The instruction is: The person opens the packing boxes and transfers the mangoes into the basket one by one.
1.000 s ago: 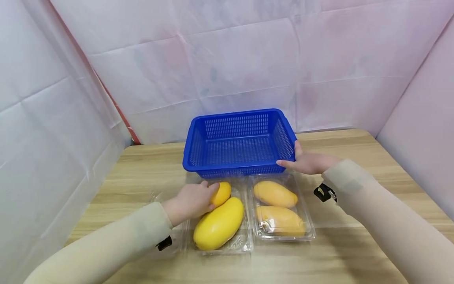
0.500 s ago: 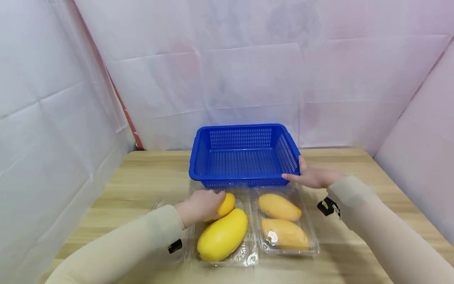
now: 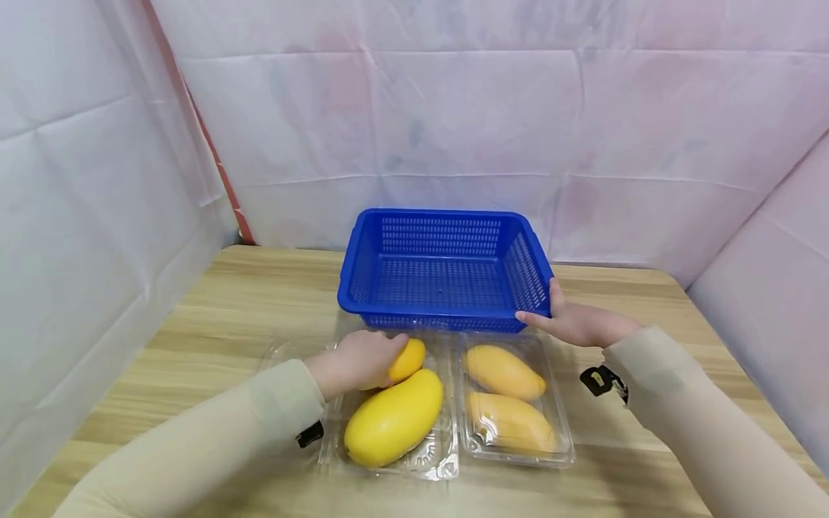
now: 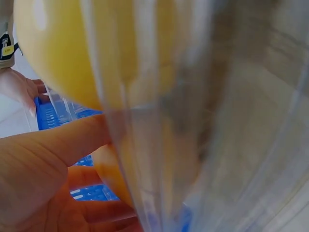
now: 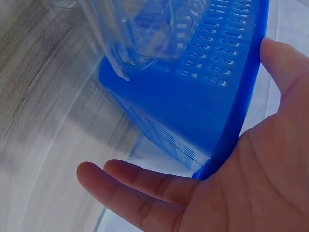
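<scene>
My left hand [image 3: 364, 362] grips a small orange-yellow mango [image 3: 409, 360] in the left clear plastic box [image 3: 442, 460]. In the left wrist view the thumb and fingers curl about the mango [image 4: 112, 166], seen partly through the plastic. A larger yellow oval fruit [image 3: 395, 417] lies in the same box, close to the hand. My right hand [image 3: 578, 321] is at the near right corner of a blue mesh basket [image 3: 447, 311]. In the right wrist view its thumb touches the basket's rim [image 5: 244, 92], while two fingers stretch out straight beyond the corner.
Beside the left box stands a second clear box [image 3: 560, 439] with two paler mangoes [image 3: 505, 370] inside. A transparent lid [image 3: 280, 350] lies open to the left, partly under the left arm. Everything rests on a wood-grain table [image 3: 194, 324], with draped cloth [image 3: 453, 129] behind.
The head view has tilted and shifted slightly. My left hand stays on the mango, its fingers drawn a little closer round it. My right hand keeps its place at the basket corner.
</scene>
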Demonstrator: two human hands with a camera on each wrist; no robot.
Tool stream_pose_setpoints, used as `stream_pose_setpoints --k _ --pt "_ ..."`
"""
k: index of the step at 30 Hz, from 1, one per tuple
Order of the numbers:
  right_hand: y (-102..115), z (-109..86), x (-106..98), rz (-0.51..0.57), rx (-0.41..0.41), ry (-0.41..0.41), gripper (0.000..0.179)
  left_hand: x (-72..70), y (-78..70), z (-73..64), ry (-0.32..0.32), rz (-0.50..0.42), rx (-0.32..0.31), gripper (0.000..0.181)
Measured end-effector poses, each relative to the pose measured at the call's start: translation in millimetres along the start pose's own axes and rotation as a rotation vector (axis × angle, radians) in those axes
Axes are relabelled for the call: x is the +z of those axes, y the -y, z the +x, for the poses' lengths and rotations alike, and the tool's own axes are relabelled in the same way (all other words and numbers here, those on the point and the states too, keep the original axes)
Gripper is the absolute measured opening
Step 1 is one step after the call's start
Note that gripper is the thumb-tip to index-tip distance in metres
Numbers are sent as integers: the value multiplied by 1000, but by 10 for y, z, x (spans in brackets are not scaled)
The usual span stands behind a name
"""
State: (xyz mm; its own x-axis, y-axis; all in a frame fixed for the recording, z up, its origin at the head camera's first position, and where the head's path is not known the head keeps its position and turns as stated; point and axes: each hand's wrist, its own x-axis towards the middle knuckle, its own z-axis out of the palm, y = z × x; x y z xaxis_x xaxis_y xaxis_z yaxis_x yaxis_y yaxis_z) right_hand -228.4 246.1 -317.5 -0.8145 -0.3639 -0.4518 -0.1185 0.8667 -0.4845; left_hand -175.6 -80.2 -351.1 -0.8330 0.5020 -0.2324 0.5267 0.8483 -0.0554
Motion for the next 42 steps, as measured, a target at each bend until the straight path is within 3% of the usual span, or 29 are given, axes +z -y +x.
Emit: stream_pose_setpoints --k 11,16,21,32,42 --pt "-29 -13 25 -11 46 37 109 75 24 58 29 -162 -16 64" --pt "5 -9 9 -29 47 25 110 91 60 30 3 -178 -27 61" --pt "17 -14 -9 -38 51 31 110 88 66 -23 -33 -176 0 62" --pt "92 -18 -14 -39 53 29 111 -83 121 -141 -64 -123 31 67" --pt "97 -32 -9 -42 57 21 113 -168 126 -237 -82 -138 48 66"
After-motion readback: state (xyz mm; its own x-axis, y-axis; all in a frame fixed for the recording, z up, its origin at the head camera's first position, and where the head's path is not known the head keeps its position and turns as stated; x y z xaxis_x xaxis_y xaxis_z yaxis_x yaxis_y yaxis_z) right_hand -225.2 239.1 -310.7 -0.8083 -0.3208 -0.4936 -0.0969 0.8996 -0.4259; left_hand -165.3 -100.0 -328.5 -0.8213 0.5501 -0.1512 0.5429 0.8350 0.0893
